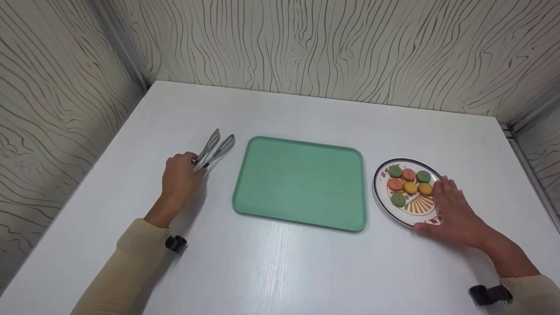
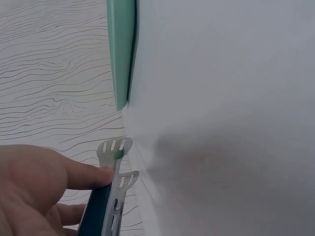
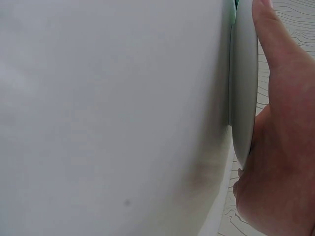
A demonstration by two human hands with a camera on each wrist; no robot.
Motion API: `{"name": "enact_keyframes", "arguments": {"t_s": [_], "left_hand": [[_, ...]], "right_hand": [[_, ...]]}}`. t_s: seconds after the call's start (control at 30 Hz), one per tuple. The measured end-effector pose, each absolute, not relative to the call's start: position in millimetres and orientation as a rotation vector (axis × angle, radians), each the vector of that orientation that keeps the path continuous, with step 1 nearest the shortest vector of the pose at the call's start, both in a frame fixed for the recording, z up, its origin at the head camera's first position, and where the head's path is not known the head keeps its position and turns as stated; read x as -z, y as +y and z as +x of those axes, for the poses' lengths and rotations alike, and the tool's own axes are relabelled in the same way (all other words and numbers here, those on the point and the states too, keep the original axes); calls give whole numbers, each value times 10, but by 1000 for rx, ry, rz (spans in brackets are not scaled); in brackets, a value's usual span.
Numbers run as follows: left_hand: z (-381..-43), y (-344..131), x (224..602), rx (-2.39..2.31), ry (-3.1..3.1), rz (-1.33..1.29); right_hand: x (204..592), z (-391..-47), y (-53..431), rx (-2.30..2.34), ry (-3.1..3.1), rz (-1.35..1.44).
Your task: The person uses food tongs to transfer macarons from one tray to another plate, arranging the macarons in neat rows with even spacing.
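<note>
Metal serving tongs with slotted heads are gripped by my left hand, left of the green tray. Their two arms are spread apart, pointing away from me. In the left wrist view a thumb presses on the dark handle of the tongs. My right hand grips the rim of a round patterned plate, thumb along its near edge and fingers at its right edge. Several green, pink and yellow macarons lie on the plate. In the right wrist view the plate shows edge-on.
The tray lies flat between the two hands on a white table. Wood-grain patterned panels stand behind the table and along both sides.
</note>
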State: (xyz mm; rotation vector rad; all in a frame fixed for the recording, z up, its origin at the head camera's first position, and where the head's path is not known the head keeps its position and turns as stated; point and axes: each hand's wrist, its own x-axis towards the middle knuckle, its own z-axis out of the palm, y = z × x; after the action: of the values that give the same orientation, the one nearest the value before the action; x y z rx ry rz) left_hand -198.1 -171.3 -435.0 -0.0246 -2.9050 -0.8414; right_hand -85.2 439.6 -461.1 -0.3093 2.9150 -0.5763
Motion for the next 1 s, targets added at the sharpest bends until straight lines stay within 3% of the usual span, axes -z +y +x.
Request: {"name": "enact_keyframes", "arguments": {"t_s": [1.0], "left_hand": [[-1923,-1679,4414,872,-3065,37]], "right_hand": [[4553,-857,4380,565,2891,-276]]}}
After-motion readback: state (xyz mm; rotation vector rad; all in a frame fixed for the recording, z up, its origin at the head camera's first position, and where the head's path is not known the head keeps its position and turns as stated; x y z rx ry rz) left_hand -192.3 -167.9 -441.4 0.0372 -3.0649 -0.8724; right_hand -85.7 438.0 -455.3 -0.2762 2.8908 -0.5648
